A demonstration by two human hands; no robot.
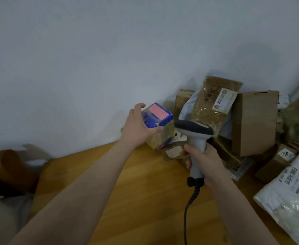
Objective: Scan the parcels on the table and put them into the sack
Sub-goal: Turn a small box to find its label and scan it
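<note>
While the left hand (138, 129) holds a small blue parcel (160, 114) up above the bench (127, 191), near the wall, its fingers and thumb curl round the near side only, so the pink top face and the right side are not covered. I judge that this grip is on purpose: the code must be free for reading, and a tilted box shows more faces to the reader.

The right hand (204, 160) is closed round the grey handle of the scanner (196, 133), which stands upright with its dark head just beside the parcel, a little lower and to the right. The head seems to point forward, past the parcel toward the pile, so probably either the box or the scanner must turn a little before the code is read. I cannot see any label on the blue parcel from here. The cable (186, 214) hangs down from the handle toward the near edge.

Other parcels wait in a heap at the right end of the bench: a brown padded envelope (214, 103) leaning on the wall, a cardboard box (254, 121) beside it, and a white plastic bag (290, 193) nearer, its barcode face up. They lie within reach of the scanning hand, which makes sense.

A sack I cannot recognise; the shapes at the left edge are too blurred.
</note>
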